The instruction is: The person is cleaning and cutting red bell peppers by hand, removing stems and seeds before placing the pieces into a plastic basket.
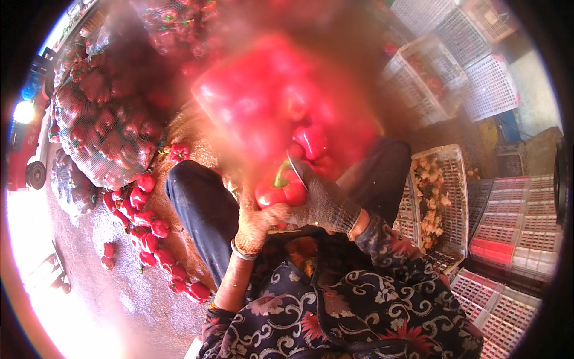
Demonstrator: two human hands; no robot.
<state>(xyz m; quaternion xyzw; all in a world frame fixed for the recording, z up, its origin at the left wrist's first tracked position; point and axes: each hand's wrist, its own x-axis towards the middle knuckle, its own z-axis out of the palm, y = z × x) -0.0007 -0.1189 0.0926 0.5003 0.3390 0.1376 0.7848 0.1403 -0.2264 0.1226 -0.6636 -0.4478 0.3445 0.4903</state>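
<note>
My left hand point(256, 224), in a light knit glove, grips a red bell pepper point(271, 196) from below and from the left. The pepper's curved green stem point(281, 175) points up and away from me. My right hand point(329, 204), in a grey knit glove, holds a small knife whose blade point(296, 169) stands just right of the stem. The blade's contact with the pepper is unclear, and the handle is hidden in the fist. Between my knees, beyond the hands, a heap of red bell peppers point(269, 103) is blurred by a smear on the lens.
Mesh sacks of red peppers point(107, 121) stand at the left. Loose red peppers point(150, 242) lie on the floor beside my left knee. A plastic crate with pale trimmings point(457, 193) stands right of my right knee. Stacked plastic crates point(515, 224) line the right side.
</note>
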